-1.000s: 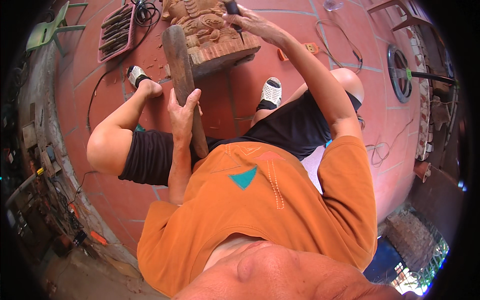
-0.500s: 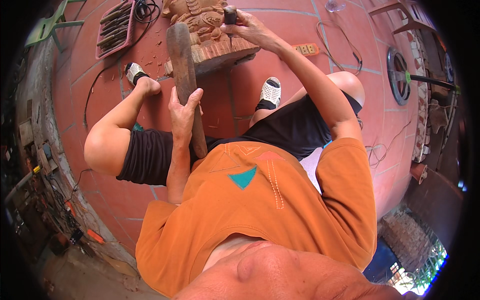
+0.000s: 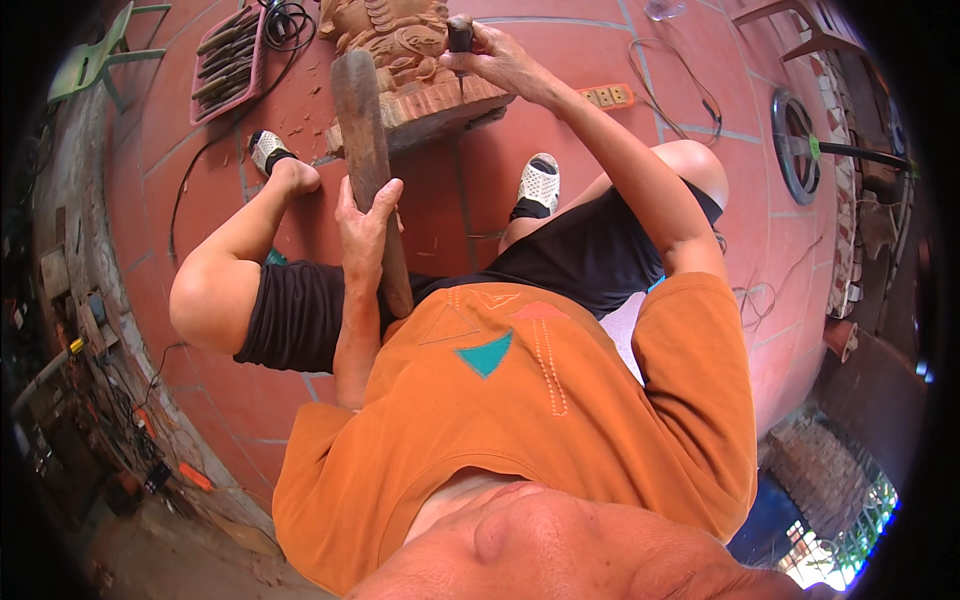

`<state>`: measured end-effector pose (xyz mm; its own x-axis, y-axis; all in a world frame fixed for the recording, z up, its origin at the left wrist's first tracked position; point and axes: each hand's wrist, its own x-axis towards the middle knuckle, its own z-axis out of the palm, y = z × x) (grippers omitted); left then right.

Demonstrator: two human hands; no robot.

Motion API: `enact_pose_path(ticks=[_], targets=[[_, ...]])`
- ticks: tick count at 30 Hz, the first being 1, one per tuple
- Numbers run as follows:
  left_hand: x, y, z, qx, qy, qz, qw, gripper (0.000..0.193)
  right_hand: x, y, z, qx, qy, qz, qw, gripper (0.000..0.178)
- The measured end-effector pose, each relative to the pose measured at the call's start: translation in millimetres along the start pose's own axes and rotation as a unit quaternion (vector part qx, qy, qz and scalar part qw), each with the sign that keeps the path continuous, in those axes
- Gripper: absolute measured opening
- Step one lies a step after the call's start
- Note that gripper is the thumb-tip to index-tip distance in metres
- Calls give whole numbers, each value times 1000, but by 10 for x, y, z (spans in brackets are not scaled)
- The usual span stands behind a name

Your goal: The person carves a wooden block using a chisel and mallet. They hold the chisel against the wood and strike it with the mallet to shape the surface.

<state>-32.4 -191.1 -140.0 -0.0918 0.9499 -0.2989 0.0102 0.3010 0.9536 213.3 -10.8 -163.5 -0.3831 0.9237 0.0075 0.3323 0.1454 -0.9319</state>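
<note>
A long wooden mallet, wide at its far end, is gripped near its narrow end by my left hand. It stands at a slant between my knees, its head just left of the carved wooden piece. My right hand is closed around a dark-handled chisel. Its thin shaft points down at the near edge of the carving, and whether the tip touches the wood I cannot tell. Carved relief covers the upper face of the piece, and its near edge is rough.
A pink basket of carving tools lies far left beside a coiled black cable. An orange power strip sits right of the carving. Wood chips dot the red tiled floor. A green chair stands far left.
Both hands keep their grips on the mallet and chisel. Only a very slight shift of the view shows.
</note>
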Motion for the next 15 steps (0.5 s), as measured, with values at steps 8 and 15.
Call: enact_pose_path(ticks=[8,15], targets=[[-2,-9,-41,-13,12,15,1000,34,-8,-183,-117,-252,16,25,967,40],[-3,11,17,-17,-5,-2,1000,35,-11,225,-162,106,28,14,994,36]])
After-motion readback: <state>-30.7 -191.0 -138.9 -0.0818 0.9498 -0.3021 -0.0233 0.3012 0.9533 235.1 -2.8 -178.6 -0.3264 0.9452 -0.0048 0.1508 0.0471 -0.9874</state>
